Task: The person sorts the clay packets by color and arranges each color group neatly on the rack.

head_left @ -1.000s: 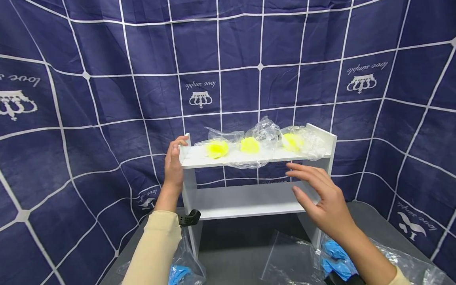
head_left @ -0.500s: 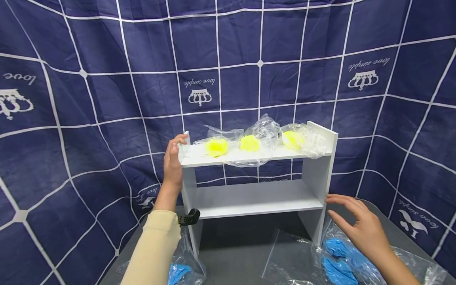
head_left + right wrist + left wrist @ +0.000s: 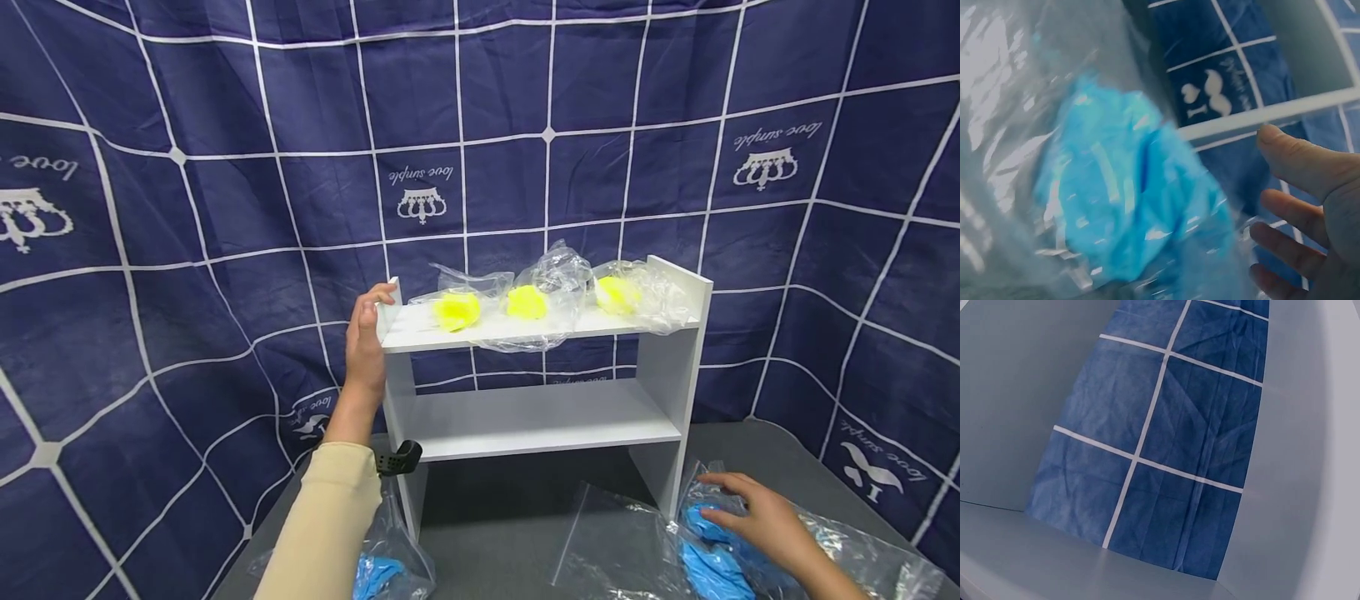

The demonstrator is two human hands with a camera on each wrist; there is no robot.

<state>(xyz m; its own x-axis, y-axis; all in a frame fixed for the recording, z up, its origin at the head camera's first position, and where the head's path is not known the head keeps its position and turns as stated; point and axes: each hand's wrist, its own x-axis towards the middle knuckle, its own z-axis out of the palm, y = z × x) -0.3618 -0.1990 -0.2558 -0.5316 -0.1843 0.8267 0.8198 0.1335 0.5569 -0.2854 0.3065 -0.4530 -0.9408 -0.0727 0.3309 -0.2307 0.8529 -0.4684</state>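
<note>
My left hand (image 3: 364, 346) grips the upper left side panel of a white two-tier shelf (image 3: 540, 421), its fingers bent over the panel's edge. Low at the right, my right hand (image 3: 765, 517) hovers beside a clear plastic bag with a blue crumpled item (image 3: 712, 571) inside. In the right wrist view, the thumb and fingers of the right hand (image 3: 1310, 212) are apart with nothing between them, and the blue item (image 3: 1116, 187) shows large under the plastic. Only the shelf's panels (image 3: 1297, 437) and the cloth behind appear in the left wrist view; the hand is not seen there.
Three clear bags with bright yellow contents (image 3: 527, 302) lie along the shelf top. A flat zip bag (image 3: 611, 542) rests on the dark table (image 3: 487, 533) in front. Another bag with a blue item (image 3: 375, 575) lies by the left forearm. Navy gridded cloth (image 3: 502, 108) hangs behind.
My right hand has moved from in front of the shelf's right side down and right to the bag with the blue item. The left hand has stayed on the panel.
</note>
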